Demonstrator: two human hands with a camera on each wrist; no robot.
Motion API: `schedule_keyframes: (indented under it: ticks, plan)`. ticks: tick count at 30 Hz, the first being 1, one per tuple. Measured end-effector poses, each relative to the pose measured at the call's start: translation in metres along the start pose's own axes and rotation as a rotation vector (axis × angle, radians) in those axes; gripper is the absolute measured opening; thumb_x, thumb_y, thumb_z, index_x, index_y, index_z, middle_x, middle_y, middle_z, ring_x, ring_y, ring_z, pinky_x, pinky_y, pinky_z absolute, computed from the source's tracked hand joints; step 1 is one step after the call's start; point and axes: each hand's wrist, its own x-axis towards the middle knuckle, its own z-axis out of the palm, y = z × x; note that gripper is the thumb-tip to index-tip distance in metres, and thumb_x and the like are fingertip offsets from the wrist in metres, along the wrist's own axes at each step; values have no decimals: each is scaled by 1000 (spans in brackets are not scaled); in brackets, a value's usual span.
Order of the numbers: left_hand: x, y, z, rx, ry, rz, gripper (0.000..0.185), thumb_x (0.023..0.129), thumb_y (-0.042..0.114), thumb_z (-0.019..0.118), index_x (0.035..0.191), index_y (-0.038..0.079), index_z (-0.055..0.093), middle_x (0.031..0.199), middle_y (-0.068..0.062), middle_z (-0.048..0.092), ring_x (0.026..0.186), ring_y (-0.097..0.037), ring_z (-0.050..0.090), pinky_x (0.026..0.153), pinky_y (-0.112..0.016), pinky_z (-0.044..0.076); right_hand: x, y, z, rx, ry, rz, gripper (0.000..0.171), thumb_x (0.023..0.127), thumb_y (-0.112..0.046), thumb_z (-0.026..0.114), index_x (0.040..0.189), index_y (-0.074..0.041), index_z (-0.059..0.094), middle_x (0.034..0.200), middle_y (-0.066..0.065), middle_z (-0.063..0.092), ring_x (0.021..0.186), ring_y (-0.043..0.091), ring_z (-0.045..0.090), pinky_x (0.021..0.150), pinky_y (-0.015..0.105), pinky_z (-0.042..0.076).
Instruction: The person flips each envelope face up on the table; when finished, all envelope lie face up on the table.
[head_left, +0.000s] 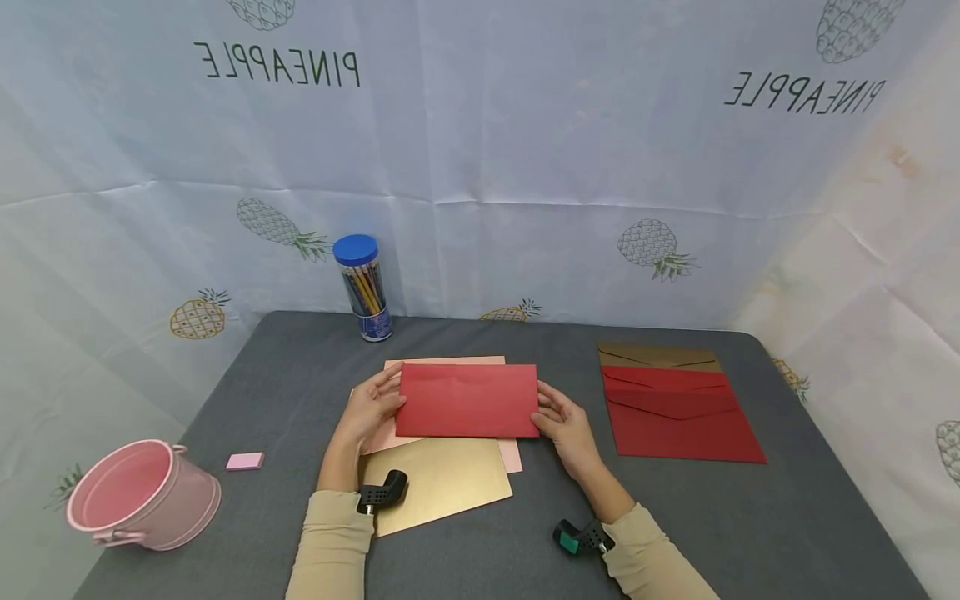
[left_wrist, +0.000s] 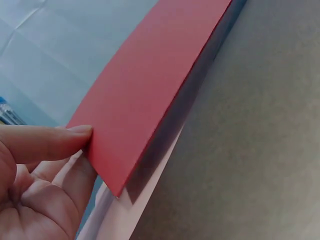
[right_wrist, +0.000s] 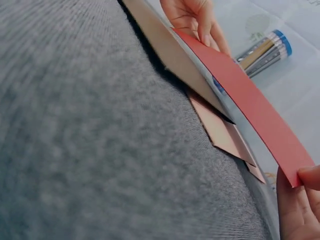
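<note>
Left grip (head_left: 372, 407) and right grip (head_left: 564, 427) share one load: each pinches an end of a red envelope (head_left: 468, 400), thumb on the face nearer the person and fingers behind. It is held between them, its long axis running left to right, so neither hand is nearer; each has its own short side. What a move from here seems to turn on is height: in the right wrist view a gap shows between the red envelope and the gold sheet (head_left: 446, 483) below, so it hangs over that pile rather than resting on it. Pink sheets (head_left: 510, 456) jut out from under the gold one on the desk (head_left: 780, 525). Well apart, beyond the right grip, lie flapped red envelopes (head_left: 682, 432) partly covering a brown envelope (head_left: 660, 356); of these, the right grip is the nearer.
</note>
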Motion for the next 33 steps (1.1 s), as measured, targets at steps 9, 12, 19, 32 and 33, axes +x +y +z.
schedule_keyframes:
  ticks: [9, 12, 19, 32, 33]
  plan:
    - [-6, 19, 17, 39, 8, 155, 61, 92, -5, 53, 148, 1, 29, 149, -20, 35, 136, -30, 38, 102, -25, 43, -2, -16, -6, 105, 44, -50, 58, 86, 4, 64, 140, -4, 45, 119, 6, 58, 95, 5, 65, 76, 21, 56]
    - [-13, 34, 30, 104, 59, 215, 62, 93, 1, 55, 148, 0, 26, 152, -18, 30, 141, -28, 31, 111, -33, 32, -3, -27, -7, 117, 89, -81, 57, 86, 4, 64, 139, -4, 46, 113, -2, 61, 95, 6, 65, 78, 21, 56]
    - [-43, 70, 84, 153, -49, 403, 60, 93, 3, 57, 146, -3, 30, 150, -20, 34, 137, -33, 35, 109, -43, 34, -10, -56, 1, 12, 185, -173, 50, 87, 3, 63, 135, -3, 51, 122, 4, 57, 101, 7, 58, 83, 15, 52]
    - [-88, 87, 142, 160, -240, 534, 72, 93, 13, 60, 152, 18, 19, 155, -7, 26, 141, -24, 31, 102, -42, 41, -26, -83, 36, -209, 66, -675, 44, 84, 12, 62, 126, 5, 57, 115, 23, 61, 106, 11, 60, 84, 20, 53]
    - [-89, 88, 142, 139, -243, 547, 73, 93, 13, 59, 153, 19, 17, 155, -9, 25, 140, -24, 31, 101, -41, 42, -26, -85, 38, -238, 53, -703, 44, 84, 13, 62, 126, 4, 57, 117, 22, 61, 108, 12, 60, 86, 20, 53]
